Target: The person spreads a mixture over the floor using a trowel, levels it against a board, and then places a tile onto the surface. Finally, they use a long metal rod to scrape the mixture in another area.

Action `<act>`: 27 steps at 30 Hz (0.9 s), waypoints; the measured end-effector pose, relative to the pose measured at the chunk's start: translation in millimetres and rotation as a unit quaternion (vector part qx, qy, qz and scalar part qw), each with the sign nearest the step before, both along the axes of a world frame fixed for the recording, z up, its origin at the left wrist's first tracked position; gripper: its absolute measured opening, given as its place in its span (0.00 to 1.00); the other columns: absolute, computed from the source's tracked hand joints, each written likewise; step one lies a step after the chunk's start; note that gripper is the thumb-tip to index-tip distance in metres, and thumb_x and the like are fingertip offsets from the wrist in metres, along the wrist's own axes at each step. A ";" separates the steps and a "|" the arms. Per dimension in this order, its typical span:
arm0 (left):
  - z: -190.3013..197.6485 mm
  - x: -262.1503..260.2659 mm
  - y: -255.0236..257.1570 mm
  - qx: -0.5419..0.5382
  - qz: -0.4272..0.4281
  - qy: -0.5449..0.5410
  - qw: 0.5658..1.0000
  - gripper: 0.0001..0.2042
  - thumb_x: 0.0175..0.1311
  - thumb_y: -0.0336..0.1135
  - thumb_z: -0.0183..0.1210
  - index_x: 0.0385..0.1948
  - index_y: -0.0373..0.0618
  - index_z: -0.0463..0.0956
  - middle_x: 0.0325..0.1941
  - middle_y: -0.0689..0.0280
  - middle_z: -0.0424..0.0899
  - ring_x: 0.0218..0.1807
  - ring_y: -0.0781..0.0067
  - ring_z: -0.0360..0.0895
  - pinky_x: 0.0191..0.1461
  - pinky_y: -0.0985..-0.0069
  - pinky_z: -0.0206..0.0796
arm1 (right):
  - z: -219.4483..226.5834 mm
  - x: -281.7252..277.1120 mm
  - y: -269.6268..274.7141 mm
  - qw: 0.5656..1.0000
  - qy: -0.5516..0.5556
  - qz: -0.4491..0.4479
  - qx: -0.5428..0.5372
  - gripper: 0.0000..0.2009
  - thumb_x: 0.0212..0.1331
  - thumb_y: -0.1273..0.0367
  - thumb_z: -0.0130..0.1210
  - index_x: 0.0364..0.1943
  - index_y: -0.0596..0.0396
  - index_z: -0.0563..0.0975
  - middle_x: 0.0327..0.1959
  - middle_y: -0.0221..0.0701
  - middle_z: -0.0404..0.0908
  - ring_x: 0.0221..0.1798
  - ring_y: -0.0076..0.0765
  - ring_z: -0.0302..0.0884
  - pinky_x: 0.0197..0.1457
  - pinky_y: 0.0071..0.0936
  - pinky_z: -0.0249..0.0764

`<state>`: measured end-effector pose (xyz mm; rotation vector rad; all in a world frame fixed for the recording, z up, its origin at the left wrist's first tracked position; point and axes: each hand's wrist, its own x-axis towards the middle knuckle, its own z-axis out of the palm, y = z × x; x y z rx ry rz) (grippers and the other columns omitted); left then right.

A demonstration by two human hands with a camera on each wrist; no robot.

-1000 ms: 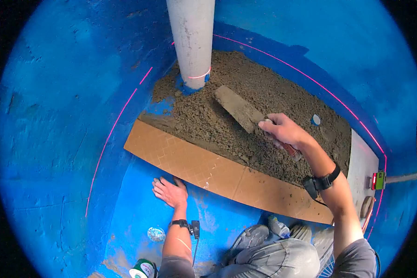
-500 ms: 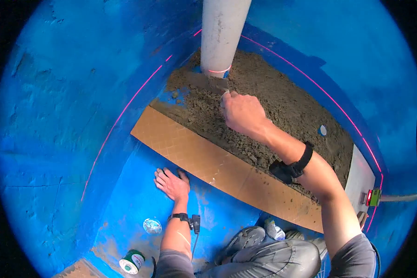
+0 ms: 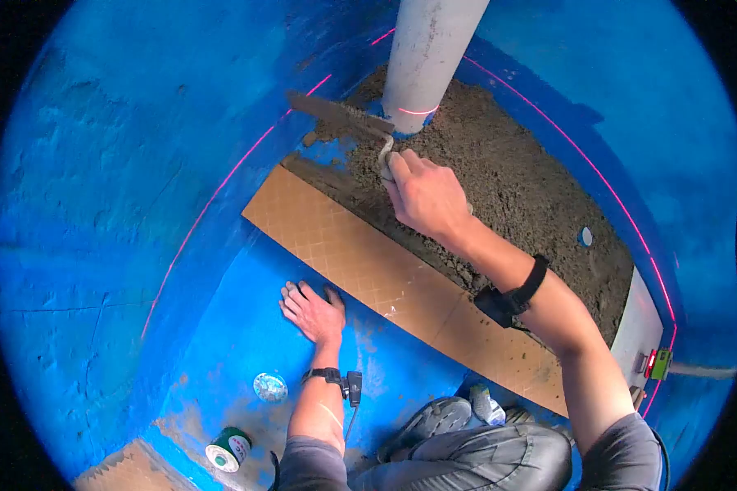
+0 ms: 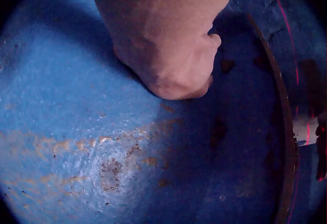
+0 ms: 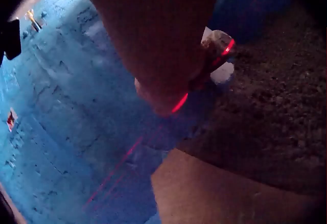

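Note:
My right hand (image 3: 430, 196) grips a trowel by its handle, at the far left end of a bed of damp mortar (image 3: 516, 180). The trowel's blade (image 3: 336, 113) points left towards the blue wall, just beside the foot of a grey pipe (image 3: 434, 61). In the right wrist view the forearm hides most of the right hand (image 5: 161, 93). My left hand (image 3: 315, 313) rests on the blue floor, fingers spread, close to a brown board (image 3: 393, 274) along the mortar's near side. The left wrist view shows that hand (image 4: 171, 76) from behind, its fingers hidden.
Pink laser lines cross the blue walls, and a green laser level (image 3: 662, 364) stands at the right. A white round cap (image 3: 585, 236) sits in the mortar. Near the lower left are a green can (image 3: 229, 450) and a round floor disc (image 3: 270, 387). A grey slab (image 3: 640, 319) borders the mortar's right end.
My right hand has carried the trowel left from mid-mortar to the pipe's foot, its blade swinging round towards the left wall. The left hand stays on the floor; the head view has shifted.

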<state>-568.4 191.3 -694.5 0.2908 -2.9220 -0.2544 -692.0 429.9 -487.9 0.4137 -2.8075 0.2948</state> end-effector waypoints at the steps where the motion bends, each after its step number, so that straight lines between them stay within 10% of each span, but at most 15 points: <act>1: 0.9 -0.1 -0.5 -0.001 0.003 -0.001 1.000 0.29 0.63 0.46 0.64 0.61 0.35 0.71 0.72 0.47 0.69 0.76 0.43 0.60 0.80 0.46 0.47 | -16.7 -6.7 1.9 1.000 -0.001 0.003 -0.001 0.13 0.63 0.66 0.59 0.44 0.62 0.75 0.40 0.45 0.80 0.38 0.55 0.85 0.38 0.50 0.80; 3: 2.9 0.4 -0.2 -0.005 -0.002 -0.011 1.000 0.29 0.62 0.45 0.64 0.61 0.34 0.72 0.72 0.47 0.69 0.76 0.44 0.60 0.80 0.46 0.47 | -38.8 -17.4 6.3 0.990 -0.082 -0.010 0.111 0.13 0.62 0.66 0.60 0.44 0.61 0.75 0.40 0.43 0.80 0.39 0.54 0.85 0.38 0.49 0.80; 17: 3.5 1.6 0.4 -0.005 -0.010 -0.001 1.000 0.29 0.62 0.45 0.63 0.61 0.33 0.72 0.72 0.45 0.69 0.76 0.42 0.61 0.79 0.45 0.48 | -39.0 -15.3 27.2 0.999 0.033 0.037 0.017 0.14 0.61 0.65 0.61 0.43 0.59 0.74 0.37 0.41 0.78 0.39 0.52 0.83 0.39 0.49 0.79; 20: 2.5 -2.3 0.2 0.004 -0.011 0.004 1.000 0.29 0.62 0.45 0.64 0.60 0.33 0.72 0.71 0.45 0.69 0.75 0.42 0.61 0.79 0.45 0.48 | -44.2 -23.1 35.6 0.991 -0.096 0.005 0.095 0.13 0.62 0.65 0.61 0.43 0.58 0.73 0.37 0.41 0.78 0.39 0.55 0.83 0.38 0.50 0.79; 27: 3.4 1.0 -0.1 -0.003 -0.010 0.003 1.000 0.28 0.63 0.44 0.64 0.60 0.33 0.72 0.71 0.45 0.69 0.76 0.43 0.61 0.79 0.45 0.48 | -28.8 -10.3 23.0 0.999 -0.017 0.024 -0.045 0.14 0.62 0.66 0.62 0.46 0.60 0.76 0.44 0.47 0.82 0.42 0.59 0.84 0.44 0.51 0.81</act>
